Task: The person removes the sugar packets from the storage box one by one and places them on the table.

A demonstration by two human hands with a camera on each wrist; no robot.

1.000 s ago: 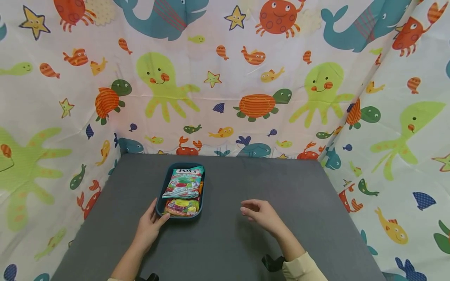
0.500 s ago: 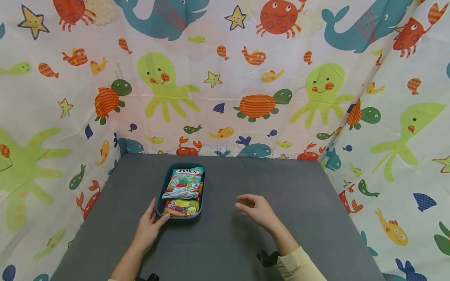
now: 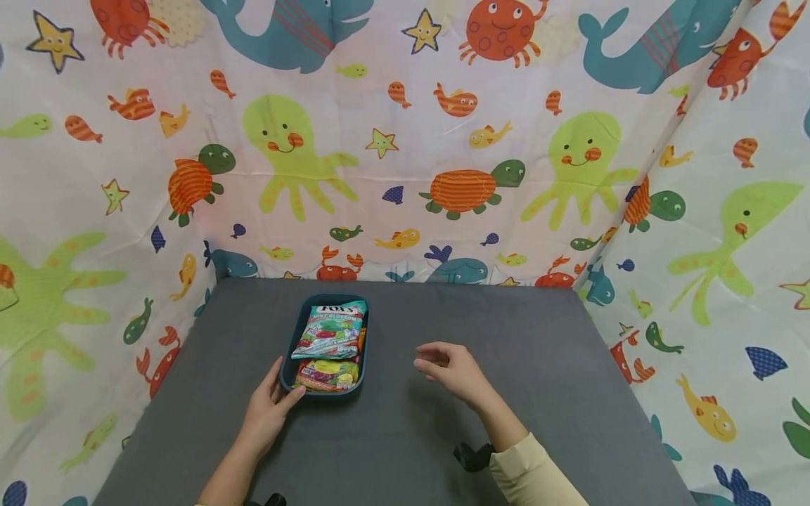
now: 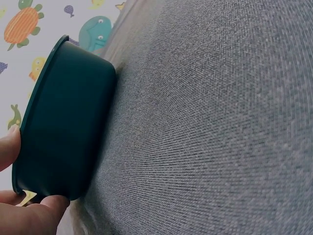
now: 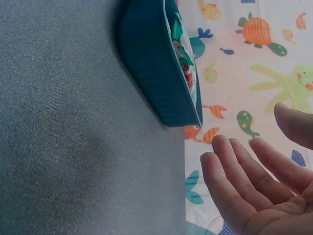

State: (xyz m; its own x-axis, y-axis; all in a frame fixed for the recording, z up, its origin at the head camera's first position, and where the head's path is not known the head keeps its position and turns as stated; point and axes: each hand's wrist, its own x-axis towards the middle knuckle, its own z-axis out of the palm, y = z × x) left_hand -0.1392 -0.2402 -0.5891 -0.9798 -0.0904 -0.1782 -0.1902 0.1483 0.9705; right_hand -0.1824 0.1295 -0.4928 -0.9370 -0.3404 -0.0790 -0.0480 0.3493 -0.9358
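Backdrop: a sea-creature curtain (image 3: 405, 140) fills the upper frame behind a grey table (image 3: 506, 337).
My left hand (image 3: 268, 407): lower centre-left; thumb and fingers curl round the near left corner of the dark teal tray (image 3: 286, 365).
My right hand (image 3: 452, 369): mid-frame, right of the tray and apart from it, above the table, fingers loosely spread, holding nothing.
Tray contents: two candy bags (image 3: 329, 334), one overlapping the other.
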